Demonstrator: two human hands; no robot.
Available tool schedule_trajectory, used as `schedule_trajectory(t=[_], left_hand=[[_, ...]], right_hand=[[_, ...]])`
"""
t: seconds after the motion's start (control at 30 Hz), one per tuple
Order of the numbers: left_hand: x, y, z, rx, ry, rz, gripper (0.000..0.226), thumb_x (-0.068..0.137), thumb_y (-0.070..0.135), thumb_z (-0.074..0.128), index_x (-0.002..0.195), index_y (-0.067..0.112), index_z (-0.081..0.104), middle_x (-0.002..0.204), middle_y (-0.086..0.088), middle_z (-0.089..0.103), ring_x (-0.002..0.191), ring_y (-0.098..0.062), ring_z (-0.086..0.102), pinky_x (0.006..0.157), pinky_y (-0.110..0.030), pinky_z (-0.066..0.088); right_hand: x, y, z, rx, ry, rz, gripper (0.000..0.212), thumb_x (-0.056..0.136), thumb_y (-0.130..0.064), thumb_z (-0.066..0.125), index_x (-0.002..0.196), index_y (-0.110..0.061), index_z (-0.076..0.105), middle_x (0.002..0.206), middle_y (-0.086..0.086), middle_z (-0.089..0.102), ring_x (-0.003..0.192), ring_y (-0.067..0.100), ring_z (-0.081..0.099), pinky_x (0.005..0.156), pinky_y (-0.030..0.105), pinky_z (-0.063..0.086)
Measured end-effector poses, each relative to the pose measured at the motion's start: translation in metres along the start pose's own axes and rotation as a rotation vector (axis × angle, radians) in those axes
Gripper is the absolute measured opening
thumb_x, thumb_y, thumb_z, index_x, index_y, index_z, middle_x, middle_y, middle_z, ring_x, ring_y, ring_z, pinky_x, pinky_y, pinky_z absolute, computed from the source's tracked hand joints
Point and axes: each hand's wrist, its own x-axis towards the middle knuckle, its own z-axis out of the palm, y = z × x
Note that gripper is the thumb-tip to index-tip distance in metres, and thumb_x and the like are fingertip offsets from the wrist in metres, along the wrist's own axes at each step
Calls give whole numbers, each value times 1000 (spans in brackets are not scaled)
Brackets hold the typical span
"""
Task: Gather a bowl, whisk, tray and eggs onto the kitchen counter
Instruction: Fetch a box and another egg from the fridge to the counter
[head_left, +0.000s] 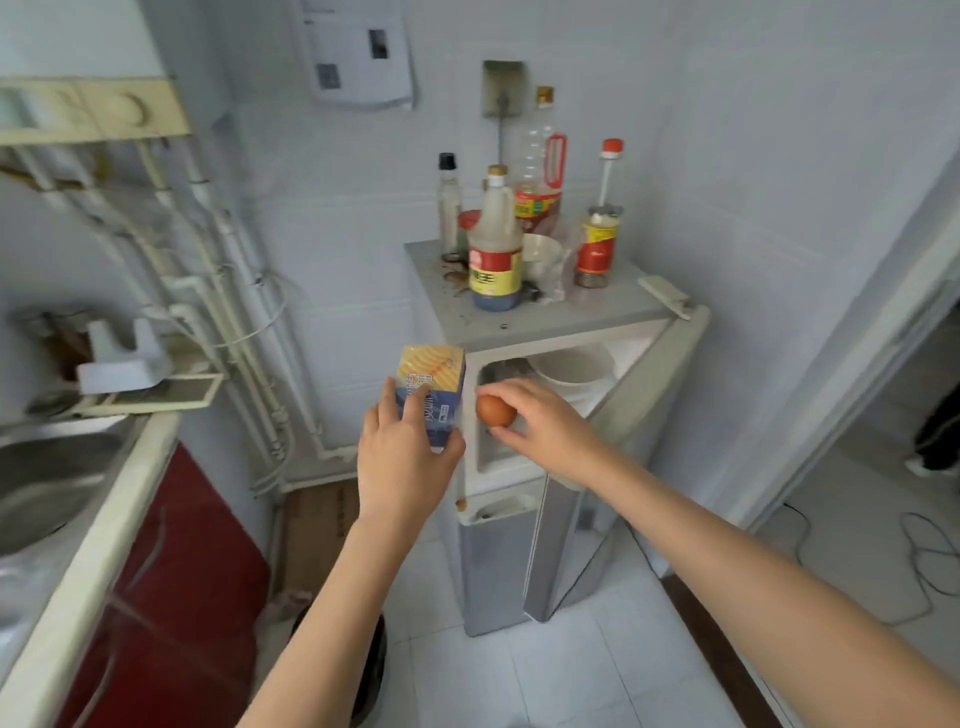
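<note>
Nearest to me, two bare forearms reach forward over a white tiled floor. On my left the counter (104, 530) runs along the wall, with a steel sink (52, 478) set in it and red cabinet doors (176, 561) below.

The left hand (402, 462) grips a blue-and-yellow carton (434, 387) upright, with the fingers curled over its front face and the thumb at its lower right edge. Just beside it, the right hand (543, 423) pinches a brown egg (496, 410) between thumb and fingertips.

I record the egg as held in the air at the mouth of the upper compartment of a small grey fridge (587, 312), well apart from the counter. The fridge door (644, 384) stands open to the right. Inside that compartment, behind the right hand, sits a white bowl (571, 366); I cannot tell whether it holds anything.

On the fridge top stands a close cluster of bottles (493, 260): a yellow-labelled one in front, a red-capped sauce bottle to its right, and a tall oil bottle and a dark-capped glass one behind. A small bowl (540, 252) sits among them, and the surface around their bases is stained.

Farther back, white pipes (218, 291) climb the pale tiled wall. At the far right, a cable (930, 561) lies on the floor beyond a doorway.
</note>
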Motion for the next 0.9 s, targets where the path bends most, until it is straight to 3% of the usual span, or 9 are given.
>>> schedule_trajectory(t=[0.47, 0.6, 0.9], left_hand=[[87, -65, -8, 143, 138, -255, 62, 83, 38, 62, 139, 18, 44, 152, -16, 30, 127, -33, 39, 99, -40, 40], [99, -72, -3, 160, 154, -297, 62, 83, 41, 62, 140, 21, 43, 154, -12, 28, 129, -31, 39, 99, -38, 40], [84, -94, -13, 197, 227, -426, 62, 83, 45, 60, 139, 24, 43, 155, -8, 26, 130, -26, 37, 99, -33, 39]], right_hand=[[187, 15, 66, -103, -139, -155, 49, 89, -18, 62, 136, -18, 47, 130, 5, 53, 121, 25, 45, 94, 37, 44], [209, 24, 71, -121, -153, -165, 48, 90, -20, 61, 136, -20, 46, 129, 5, 53, 118, 25, 47, 92, 40, 46], [221, 11, 87, -65, -188, -280, 45, 91, -22, 61, 133, -24, 48, 129, -3, 52, 116, 19, 47, 84, 33, 49]])
